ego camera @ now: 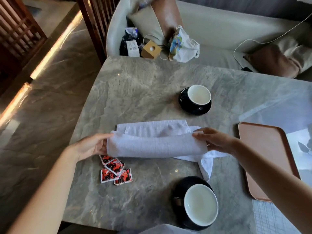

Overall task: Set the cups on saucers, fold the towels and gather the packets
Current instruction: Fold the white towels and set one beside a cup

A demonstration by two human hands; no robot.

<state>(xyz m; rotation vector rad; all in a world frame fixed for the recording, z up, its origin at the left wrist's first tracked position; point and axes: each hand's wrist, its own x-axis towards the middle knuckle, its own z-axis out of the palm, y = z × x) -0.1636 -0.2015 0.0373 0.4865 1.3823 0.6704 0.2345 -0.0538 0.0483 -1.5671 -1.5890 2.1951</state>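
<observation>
A white towel (157, 144) lies across the middle of the marble table (138, 85), its near edge lifted and folded over. My left hand (94, 146) grips its left end and my right hand (211, 139) pinches its right end. A second white towel (206, 164) lies partly under it to the right. Several red and black packets (114, 171) lie in a loose pile just below my left hand. A black cup with a white inside (199, 95) stands on a black saucer (184, 105) at the far side. Another such cup (200, 205) sits on its saucer (179, 188) near the front edge.
A pink tray (263, 159) lies at the table's right side. Behind the table a pale sofa (219, 31) holds bags, a small wooden box (151, 49), cushions and a white cable. A wooden screen and marble floor are to the left.
</observation>
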